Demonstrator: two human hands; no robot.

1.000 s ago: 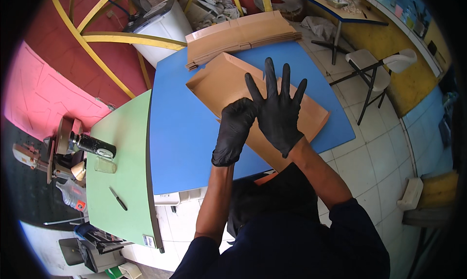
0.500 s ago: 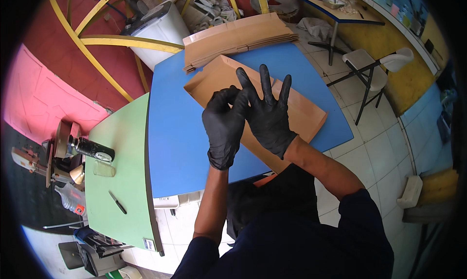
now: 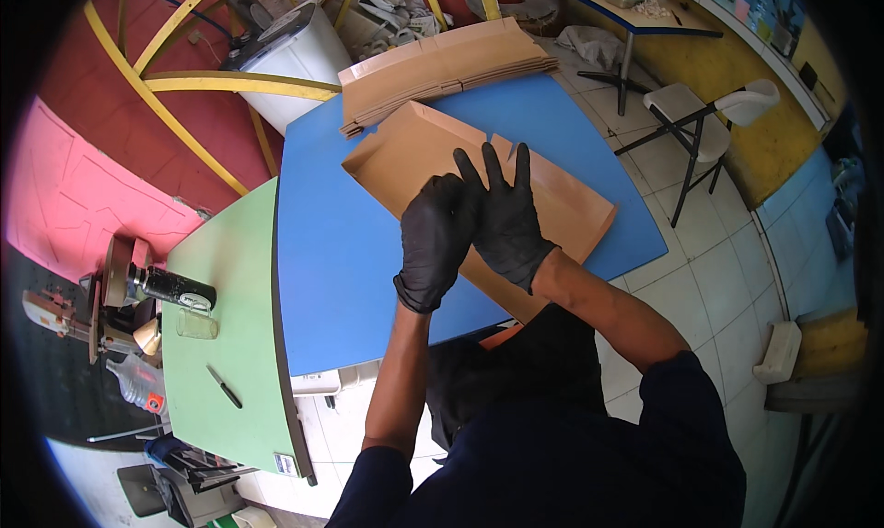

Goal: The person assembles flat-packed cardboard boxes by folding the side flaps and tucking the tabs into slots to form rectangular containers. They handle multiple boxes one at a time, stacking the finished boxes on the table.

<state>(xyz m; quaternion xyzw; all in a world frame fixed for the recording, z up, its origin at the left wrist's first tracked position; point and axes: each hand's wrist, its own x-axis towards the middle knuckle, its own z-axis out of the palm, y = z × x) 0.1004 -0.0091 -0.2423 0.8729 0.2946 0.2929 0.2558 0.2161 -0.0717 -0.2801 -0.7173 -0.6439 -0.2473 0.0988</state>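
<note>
Both of my hands wear black gloves and are raised above a brown cardboard tray (image 3: 543, 192) with upturned sides. My left hand (image 3: 433, 238) is closed at the thumb side of my right hand, pinching that hand's glove there; its fingertips are partly hidden. My right hand (image 3: 506, 220) has three fingers stretched out and apart, pointing away from me. Its thumb and remaining finger are hidden behind the left hand. Under the hands, the tray lies slantwise on a blue table (image 3: 331, 224). A stack of folded brown cardboard (image 3: 442, 68) lies at the table's far edge.
A green table (image 3: 230, 270) adjoins on the left, bearing a black bottle (image 3: 175, 287), a glass mug (image 3: 196, 324) and a knife (image 3: 224, 386). A folding chair (image 3: 695, 123) stands to the right. Yellow metal bars (image 3: 239, 83) and a white machine (image 3: 290, 63) are at the far left.
My left hand has closed more tightly and moved slightly right against the right hand. The right hand's stretched fingers have come closer together and shifted slightly left. Cardboard and tables stay put.
</note>
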